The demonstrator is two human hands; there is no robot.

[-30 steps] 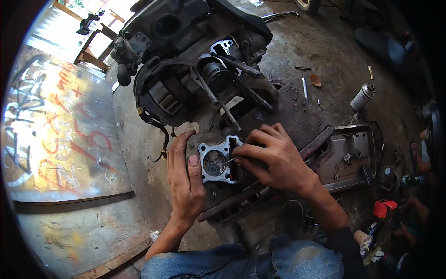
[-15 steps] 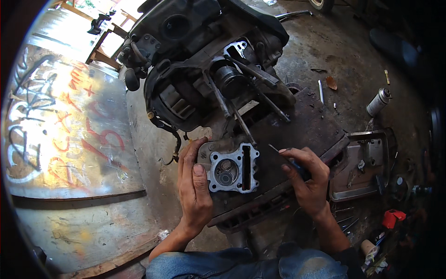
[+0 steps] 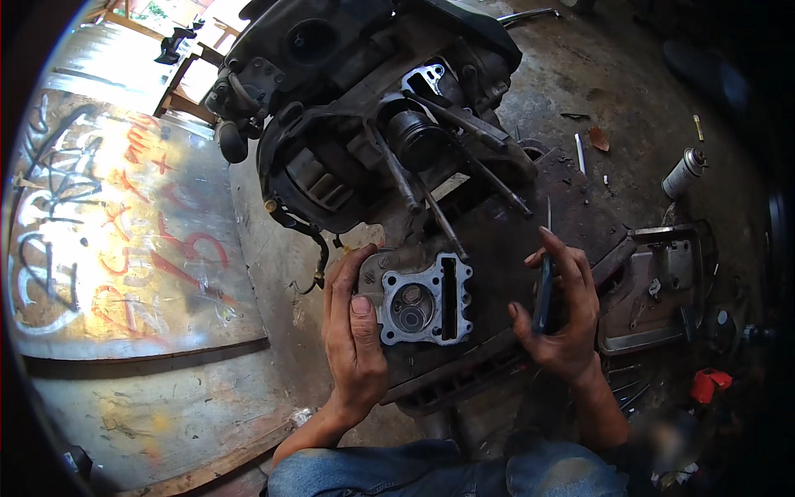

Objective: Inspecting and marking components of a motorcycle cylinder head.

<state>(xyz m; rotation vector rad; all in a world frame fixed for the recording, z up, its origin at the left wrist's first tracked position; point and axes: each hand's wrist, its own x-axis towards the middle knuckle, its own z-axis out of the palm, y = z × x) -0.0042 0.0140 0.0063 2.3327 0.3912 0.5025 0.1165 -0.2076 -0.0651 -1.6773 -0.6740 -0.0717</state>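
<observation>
My left hand (image 3: 354, 335) wraps round the left side of a cylinder head (image 3: 412, 309), its thumb along the near edge. The head lies with its pale machined face and round combustion chamber turned up, on a dark, greasy platform (image 3: 509, 248). To the right, apart from the head, my right hand (image 3: 575, 311) holds a slim tool with a dark blue handle (image 3: 543, 290) and a thin pointed metal tip. The tip points away from me; the exact kind of tool is unclear.
Beyond my hands stands an opened engine (image 3: 331, 166), its piston (image 3: 414, 141) bare and long studs projecting toward me. A metal tray (image 3: 654, 331) with small parts, a spray can (image 3: 684, 171) and a red object (image 3: 710, 385) are at the right. A painted metal sheet (image 3: 124, 240) stands left.
My right hand has turned the tool from pointing left toward the head to pointing away from me. The left hand keeps its hold on the cylinder head. The whole view has shifted slightly.
</observation>
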